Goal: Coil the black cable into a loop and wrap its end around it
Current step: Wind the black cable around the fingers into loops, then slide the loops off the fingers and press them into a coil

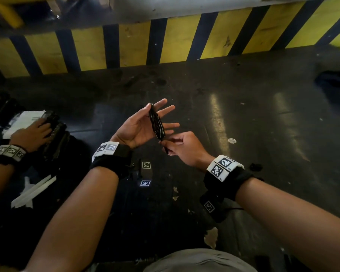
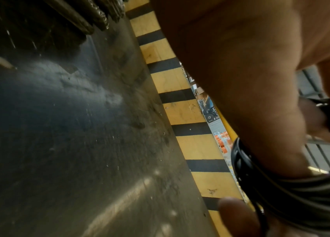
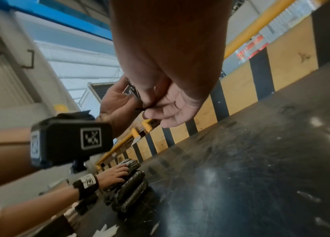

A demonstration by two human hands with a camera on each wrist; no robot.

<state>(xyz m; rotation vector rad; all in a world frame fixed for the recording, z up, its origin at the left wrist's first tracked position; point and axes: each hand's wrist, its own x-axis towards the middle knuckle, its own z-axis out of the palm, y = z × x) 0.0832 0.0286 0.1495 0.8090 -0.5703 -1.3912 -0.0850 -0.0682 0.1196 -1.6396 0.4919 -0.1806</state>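
The black cable (image 1: pixel 156 120) is a narrow coil looped around the straight fingers of my left hand (image 1: pixel 139 124), which is held palm up above the dark surface. In the left wrist view, the cable (image 2: pixel 281 192) strands wrap round the left hand (image 2: pixel 251 96). My right hand (image 1: pixel 177 146) sits just below the coil and pinches the cable's loose end between thumb and curled fingers. The right wrist view shows this right hand (image 3: pixel 160 104) pinching at the cable (image 3: pixel 133 89) against the left hand (image 3: pixel 115 102).
Another person's hand (image 1: pixel 31 132) rests on black wrapped bundles (image 1: pixel 57 132) at the left. A yellow-and-black striped barrier (image 1: pixel 165 42) runs along the back. White strips (image 1: pixel 33 191) lie at the near left, a dark object (image 1: pixel 336 85) at the far right.
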